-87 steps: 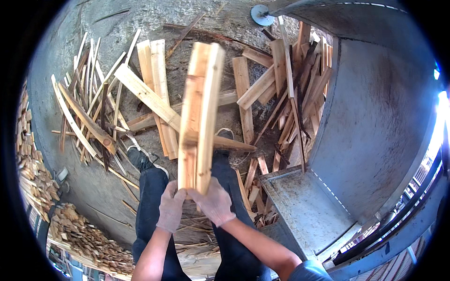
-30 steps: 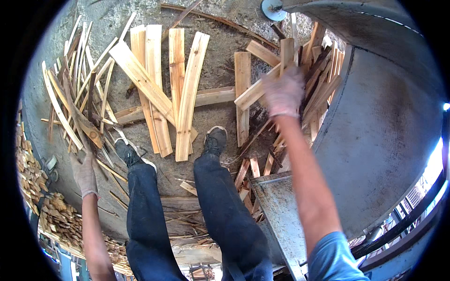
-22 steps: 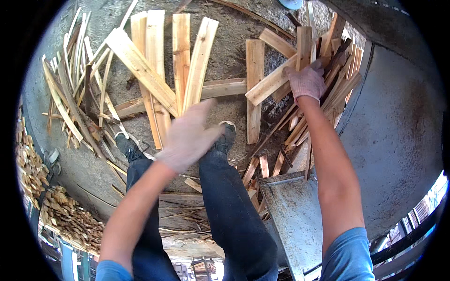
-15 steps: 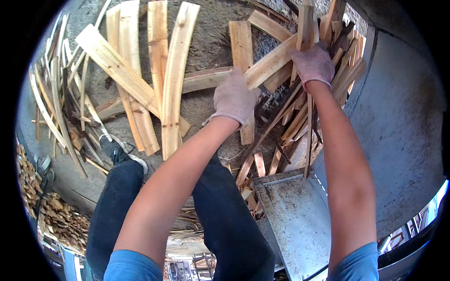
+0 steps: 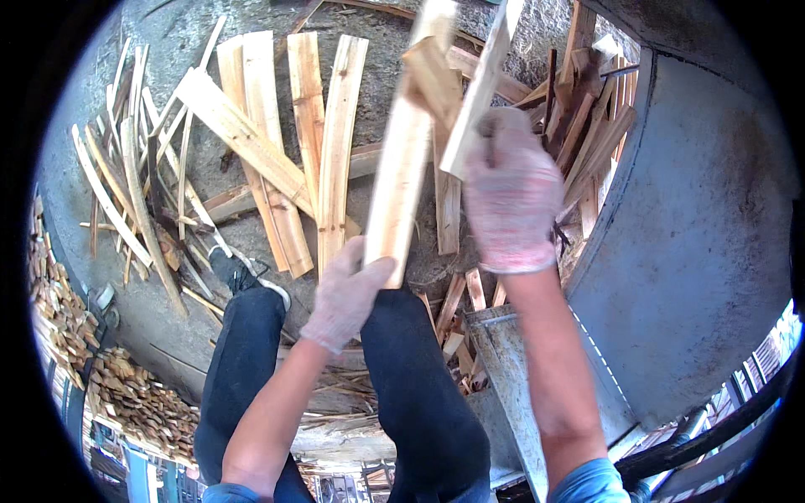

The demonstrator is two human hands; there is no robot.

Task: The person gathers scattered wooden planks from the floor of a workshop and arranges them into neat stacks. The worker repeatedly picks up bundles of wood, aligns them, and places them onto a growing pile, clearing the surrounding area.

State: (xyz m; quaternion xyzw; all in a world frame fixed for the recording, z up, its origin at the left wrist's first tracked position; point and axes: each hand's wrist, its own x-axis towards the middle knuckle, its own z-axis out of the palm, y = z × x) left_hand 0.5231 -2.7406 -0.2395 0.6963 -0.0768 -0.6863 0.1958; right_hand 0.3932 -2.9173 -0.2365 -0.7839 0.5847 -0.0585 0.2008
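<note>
My left hand (image 5: 348, 289), in a pale knit glove, grips the near end of a long light wooden plank (image 5: 401, 184), which slants up and away over my right knee. To its right, my right hand (image 5: 513, 197), also gloved and blurred, is closed on a narrower wooden board (image 5: 486, 84) raised on edge. A short brown piece of wood (image 5: 433, 80) lies across the upper part of the long plank; what supports it I cannot tell. Several flat planks (image 5: 338, 151) lie fanned on the ground left of my hands.
Thin curved strips (image 5: 130, 180) are heaped at the left. Offcuts lean by a grey metal panel (image 5: 696, 226) at right. A metal tray (image 5: 503, 356) sits beside my right leg, with scrap pieces (image 5: 453, 314) next to it. Stacked sticks (image 5: 142, 402) fill the lower left.
My left hand has drawn back toward me, swinging its plank from slanting sideways to nearly lengthwise. My right hand has left the leaning pile, moving left and nearer with a board.
</note>
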